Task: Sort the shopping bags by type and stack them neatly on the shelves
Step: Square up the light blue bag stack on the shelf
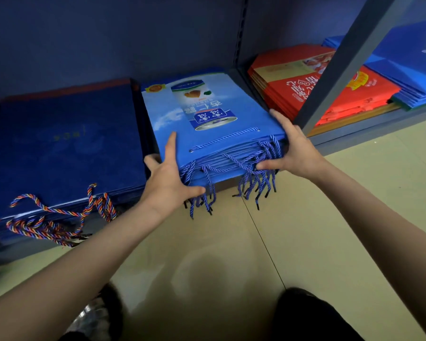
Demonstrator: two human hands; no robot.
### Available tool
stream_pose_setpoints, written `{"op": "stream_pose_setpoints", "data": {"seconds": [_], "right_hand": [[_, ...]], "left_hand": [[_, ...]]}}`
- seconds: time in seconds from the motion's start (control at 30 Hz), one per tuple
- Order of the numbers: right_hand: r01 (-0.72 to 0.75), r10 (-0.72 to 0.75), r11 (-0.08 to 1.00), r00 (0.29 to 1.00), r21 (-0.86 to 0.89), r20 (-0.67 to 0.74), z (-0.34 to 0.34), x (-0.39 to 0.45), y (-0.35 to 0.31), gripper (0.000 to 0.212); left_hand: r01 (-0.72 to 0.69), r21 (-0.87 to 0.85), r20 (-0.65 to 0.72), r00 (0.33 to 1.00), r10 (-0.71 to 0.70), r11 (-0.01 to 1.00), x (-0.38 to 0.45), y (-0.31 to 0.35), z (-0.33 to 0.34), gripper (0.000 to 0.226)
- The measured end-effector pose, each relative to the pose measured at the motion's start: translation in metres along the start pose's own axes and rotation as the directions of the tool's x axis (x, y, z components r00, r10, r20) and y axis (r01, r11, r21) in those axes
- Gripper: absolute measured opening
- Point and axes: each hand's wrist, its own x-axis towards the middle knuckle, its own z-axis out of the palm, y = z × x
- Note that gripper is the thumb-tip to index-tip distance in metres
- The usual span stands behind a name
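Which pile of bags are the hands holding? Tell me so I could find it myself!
Look at the low blue shelf near the floor. The pile sits in the middle, between the dark blue bags and the red bags. It is the light blue pile with a drink can pictured on top and blue rope handles hanging over the front edge.

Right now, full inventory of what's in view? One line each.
light blue bags: one stack, blue cord handles, shelf middle, front edge overhanging
navy bags: one stack, multicolour cords, shelf left
red bags: one stack, next bay to the right
blue bags: one stack, far right
upright: one, grey, between the bays
floor: beige tiles
left hand: fingers spread, on the light blue stack's left front corner
right hand: on its right front corner
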Motion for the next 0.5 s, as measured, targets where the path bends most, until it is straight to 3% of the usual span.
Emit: {"op": "stream_pose_setpoints", "data": {"seconds": [0.1,0.2,0.4,0.5], "right_hand": [[0.005,0.000,0.999,0.995,-0.051,0.100,0.013,0.003,-0.005,0.131],[-0.022,0.054,0.986,0.981,-0.166,0.188,0.032,0.001,-0.002,0.126],[-0.027,0.028,0.987,1.000,-0.157,0.001,0.030,0.009,-0.005,0.111],[-0.039,0.042,0.984,0.999,-0.172,0.018,0.033,0.010,-0.004,0.107]], "left_hand": [[0.002,0.144,-0.017,1.000,0.001,0.990,0.006,-0.006,-0.002,0.121],[-0.006,0.355,0.009,1.000,0.003,0.935,0.009,-0.017,0.008,0.118],[-0.048,0.416,-0.003,0.999,0.054,0.908,0.021,-0.015,-0.003,0.106],[-0.039,0.425,-0.006,0.999,0.046,0.904,0.022,-0.013,-0.005,0.103]]}}
